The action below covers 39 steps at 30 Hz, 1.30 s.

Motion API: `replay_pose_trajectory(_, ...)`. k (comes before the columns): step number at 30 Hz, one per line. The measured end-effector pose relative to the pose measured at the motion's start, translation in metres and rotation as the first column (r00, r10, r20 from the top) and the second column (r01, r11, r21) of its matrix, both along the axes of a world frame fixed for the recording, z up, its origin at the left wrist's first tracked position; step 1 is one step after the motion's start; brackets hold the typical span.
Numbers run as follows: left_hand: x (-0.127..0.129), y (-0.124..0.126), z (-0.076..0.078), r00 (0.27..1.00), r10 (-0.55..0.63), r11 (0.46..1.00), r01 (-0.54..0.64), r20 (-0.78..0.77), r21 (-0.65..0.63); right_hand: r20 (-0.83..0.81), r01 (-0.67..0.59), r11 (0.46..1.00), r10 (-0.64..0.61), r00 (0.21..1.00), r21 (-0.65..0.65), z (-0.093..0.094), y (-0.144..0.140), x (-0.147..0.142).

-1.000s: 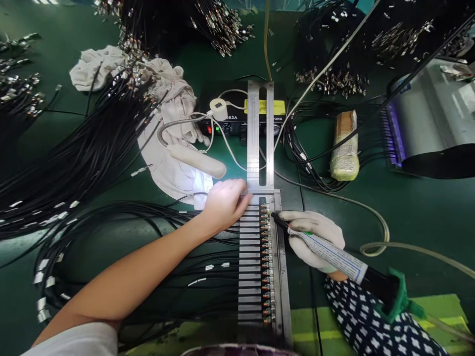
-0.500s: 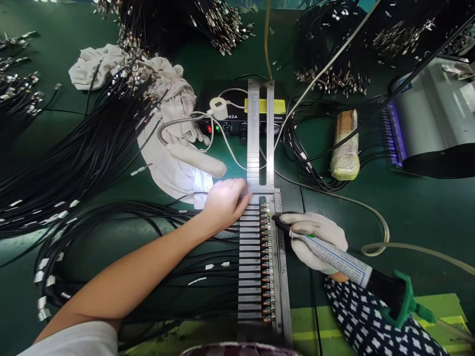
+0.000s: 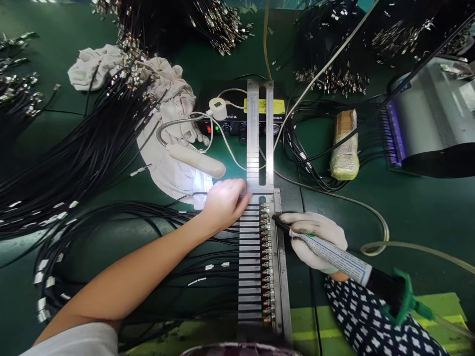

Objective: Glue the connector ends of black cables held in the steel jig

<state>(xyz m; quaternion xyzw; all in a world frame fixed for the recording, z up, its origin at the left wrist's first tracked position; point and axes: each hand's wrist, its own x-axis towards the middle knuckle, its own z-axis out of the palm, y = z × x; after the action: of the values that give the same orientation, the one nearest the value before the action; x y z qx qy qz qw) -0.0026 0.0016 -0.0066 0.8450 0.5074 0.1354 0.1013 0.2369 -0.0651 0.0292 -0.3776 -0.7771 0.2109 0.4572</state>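
A long metal fixture (image 3: 281, 277) lies in front of me with several black cables (image 3: 208, 257) clamped in a row, their copper-tipped ends (image 3: 265, 262) lined up along its right side. My bare left hand (image 3: 223, 202) rests flat on the fixture's upper clamps. My gloved right hand (image 3: 315, 237) grips a glue syringe (image 3: 334, 256), whose black tip touches a cable end near the top of the row. A green fitting (image 3: 403, 295) joins the syringe to a clear hose (image 3: 415, 247).
A slotted metal bar (image 3: 260, 133) extends from the fixture over a black controller box (image 3: 237, 121). White cloth (image 3: 163, 148) and big bundles of black cables (image 3: 85, 153) lie left. A taped block (image 3: 345, 146) and a grey machine (image 3: 430, 118) sit right.
The syringe tip has edged slightly down the row of cable ends. My left hand has stayed put.
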Motion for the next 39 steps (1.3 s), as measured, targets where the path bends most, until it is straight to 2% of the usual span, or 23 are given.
replay_pose_trajectory(13, 0.000, 0.000, -0.001, 1.000, 0.003, 1.000, -0.003, 0.001, 0.009, 0.016, 0.033, 0.999, -0.032, 0.999, -0.022, 0.001, 0.001, -0.002)
replay_pose_trajectory(20, 0.001, 0.000, 0.002, 1.000, 0.001, 1.000, -0.001, 0.003, -0.005, -0.040, 0.044, 0.999, -0.044, 0.998, -0.009, 0.004, -0.012, 0.002)
replay_pose_trajectory(24, 0.001, 0.000, 0.002, 1.000, 0.002, 1.000, -0.002, 0.004, -0.015, 0.006, 0.033, 0.999, -0.033, 0.999, -0.025, 0.003, -0.016, -0.001)
replay_pose_trajectory(39, 0.000, 0.000, -0.001, 1.000, 0.001, 1.000, -0.001, -0.001, -0.014, 0.007, 0.070, 0.997, -0.069, 0.998, -0.033, 0.002, -0.011, -0.004)
